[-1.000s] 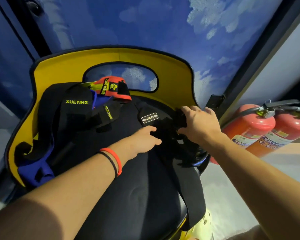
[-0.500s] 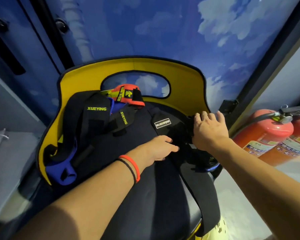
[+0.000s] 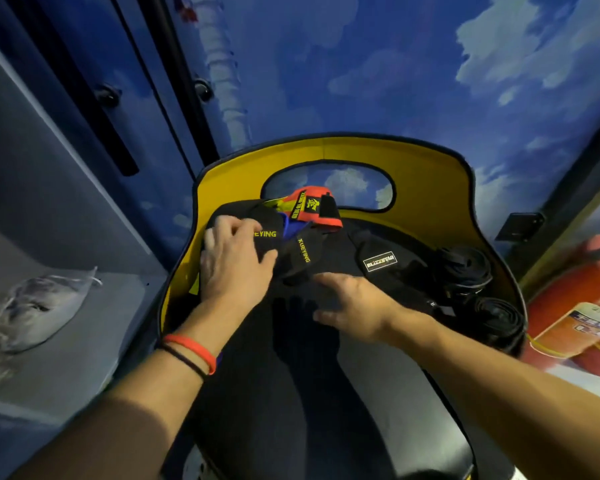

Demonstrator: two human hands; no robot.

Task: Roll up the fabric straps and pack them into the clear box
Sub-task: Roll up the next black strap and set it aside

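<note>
1. A crumpled plastic bag (image 3: 39,306) lies on the grey shelf (image 3: 94,341) left of the chair (image 3: 430,188), which has a yellow back and a black seat.
2. The left hand (image 3: 234,261), with red and black wristbands (image 3: 191,351) on its wrist, reaches to the seat's back left corner. It grips a black strap (image 3: 267,233) between thumb and fingers, and the yellow letters "EYING" show past the knuckles.
3. Just beside it, a second black strap (image 3: 303,249) reads "XUEYING". A red strap (image 3: 312,211) against the back edge carries yellow writing too small to read.
4. The right hand (image 3: 354,306) is spread wide, palm down, over black fabric at mid-seat. I cannot tell whether it touches.
5. A white-framed patch (image 3: 379,261) reads roughly "BLIZZSTAR".
6. Two rolled straps (image 3: 465,268) sit at the seat's right edge.
7. A red fire extinguisher (image 3: 582,306) is beyond that edge, its label blurred.
</note>
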